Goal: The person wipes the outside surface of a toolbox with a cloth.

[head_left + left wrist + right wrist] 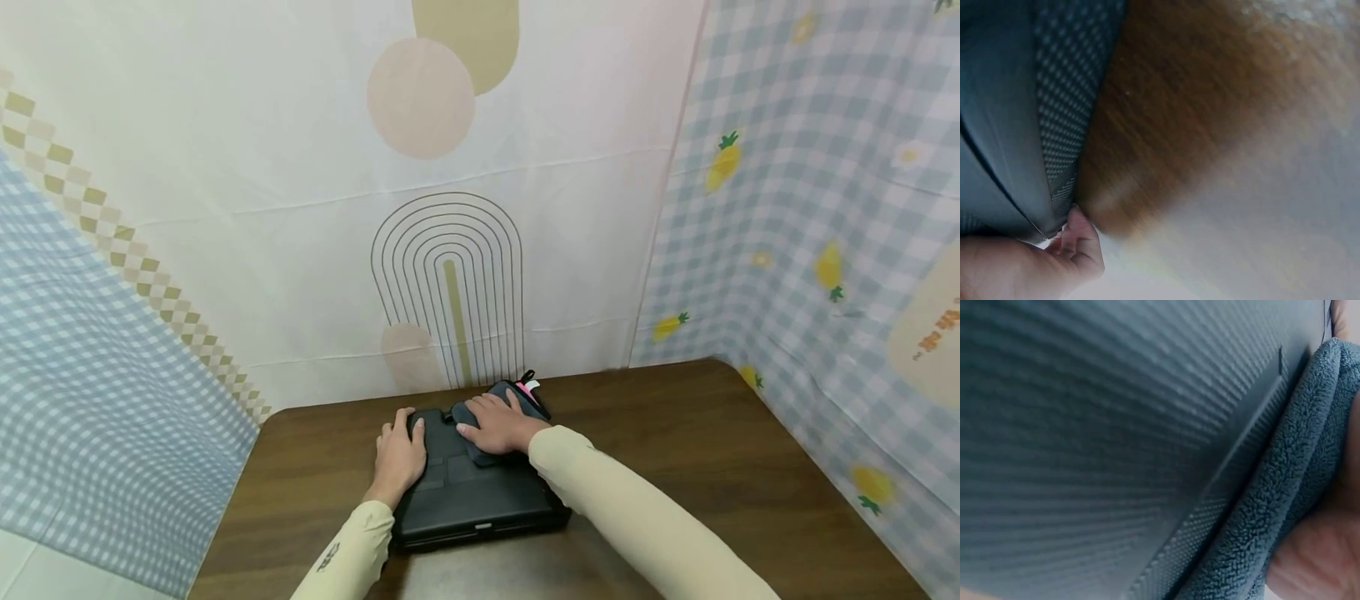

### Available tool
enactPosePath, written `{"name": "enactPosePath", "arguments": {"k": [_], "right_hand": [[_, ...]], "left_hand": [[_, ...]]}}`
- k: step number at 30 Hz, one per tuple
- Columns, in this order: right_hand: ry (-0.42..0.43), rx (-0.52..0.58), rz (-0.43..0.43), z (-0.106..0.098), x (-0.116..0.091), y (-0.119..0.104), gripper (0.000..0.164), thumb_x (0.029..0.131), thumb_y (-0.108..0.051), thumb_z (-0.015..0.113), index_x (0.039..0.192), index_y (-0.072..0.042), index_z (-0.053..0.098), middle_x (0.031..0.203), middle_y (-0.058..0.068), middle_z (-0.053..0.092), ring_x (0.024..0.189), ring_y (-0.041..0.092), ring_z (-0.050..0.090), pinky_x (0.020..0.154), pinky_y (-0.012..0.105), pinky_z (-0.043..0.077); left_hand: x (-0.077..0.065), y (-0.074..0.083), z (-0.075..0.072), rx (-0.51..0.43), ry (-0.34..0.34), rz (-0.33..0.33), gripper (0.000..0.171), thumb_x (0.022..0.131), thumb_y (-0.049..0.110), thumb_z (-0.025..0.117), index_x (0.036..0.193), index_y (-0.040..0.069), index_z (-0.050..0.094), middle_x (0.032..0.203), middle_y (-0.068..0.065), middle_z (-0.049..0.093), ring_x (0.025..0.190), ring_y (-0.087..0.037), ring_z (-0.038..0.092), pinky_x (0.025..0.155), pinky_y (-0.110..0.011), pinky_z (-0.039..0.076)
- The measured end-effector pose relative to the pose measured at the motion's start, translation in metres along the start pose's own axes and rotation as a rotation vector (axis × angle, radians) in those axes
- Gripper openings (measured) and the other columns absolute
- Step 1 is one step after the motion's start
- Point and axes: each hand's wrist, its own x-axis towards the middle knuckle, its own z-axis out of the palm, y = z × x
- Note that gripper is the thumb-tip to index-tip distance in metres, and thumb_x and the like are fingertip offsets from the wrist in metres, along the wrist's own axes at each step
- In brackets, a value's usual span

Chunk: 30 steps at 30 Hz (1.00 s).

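Observation:
A flat black hard case [480, 500] with a textured surface lies on the table, its latch side toward me. My left hand [399, 454] holds the case's left edge, thumb over the top and fingers down the side. In the left wrist view its fingertips [1082, 240] bend in at a corner of the case. A dark grey-blue fluffy cloth [1272, 500] lies folded on top of the case. My right hand [498, 425] rests spread over this cloth and presses it against the lid; part of the cloth is hidden under the palm.
The brown wooden table [690, 433] extends to both sides of the case. A pink and white tag [531, 386] shows beyond the cloth. A patterned white curtain [300, 250] hangs behind the table, with checked cloth [795, 208] at the right.

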Motion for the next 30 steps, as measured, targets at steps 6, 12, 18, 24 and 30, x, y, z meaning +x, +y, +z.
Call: {"name": "enactPosePath", "arguments": {"k": [6,12,18,24,30], "right_hand": [[0.004,0.054,0.078,-0.012,0.004,-0.005,0.066,0.115,-0.054,0.037,0.168,-0.016,0.035,0.174,0.012,0.037,0.164,0.036,0.03,0.136,0.06,0.006],[0.004,0.064,0.163,-0.021,0.006,-0.008,0.066,0.115,-0.053,0.035,0.168,-0.013,0.035,0.174,0.014,0.038,0.163,0.038,0.031,0.136,0.057,0.012],[0.008,0.05,0.181,-0.016,0.017,-0.005,0.068,0.115,-0.056,0.034,0.168,-0.014,0.034,0.174,0.014,0.037,0.163,0.038,0.031,0.136,0.059,0.013],[0.028,0.043,0.162,-0.013,0.023,0.0,0.067,0.114,-0.056,0.035,0.168,-0.016,0.034,0.174,0.013,0.037,0.163,0.037,0.032,0.136,0.058,0.013],[0.057,0.039,0.142,-0.009,0.027,0.004,0.069,0.113,-0.058,0.037,0.168,-0.017,0.034,0.174,0.012,0.038,0.163,0.037,0.033,0.136,0.06,0.013]], "left_hand": [[-0.002,-0.001,0.002,0.005,-0.013,-0.012,0.047,0.116,0.04,0.041,0.158,0.018,0.045,0.149,-0.032,0.05,0.131,-0.052,0.052,0.101,-0.066,0.049],[-0.002,0.003,0.004,-0.01,-0.007,-0.015,0.046,0.116,0.039,0.043,0.157,0.018,0.046,0.149,-0.032,0.05,0.131,-0.052,0.052,0.1,-0.066,0.049],[-0.002,0.002,0.003,-0.003,-0.001,-0.034,0.046,0.116,0.039,0.043,0.157,0.019,0.046,0.148,-0.031,0.051,0.131,-0.051,0.052,0.1,-0.065,0.05],[-0.001,0.0,0.001,0.004,0.006,-0.038,0.047,0.116,0.041,0.041,0.157,0.019,0.045,0.148,-0.031,0.051,0.13,-0.051,0.052,0.099,-0.066,0.05],[-0.001,0.0,0.0,-0.009,0.007,-0.05,0.047,0.115,0.042,0.042,0.158,0.021,0.045,0.149,-0.03,0.051,0.129,-0.05,0.052,0.098,-0.065,0.05]]}}
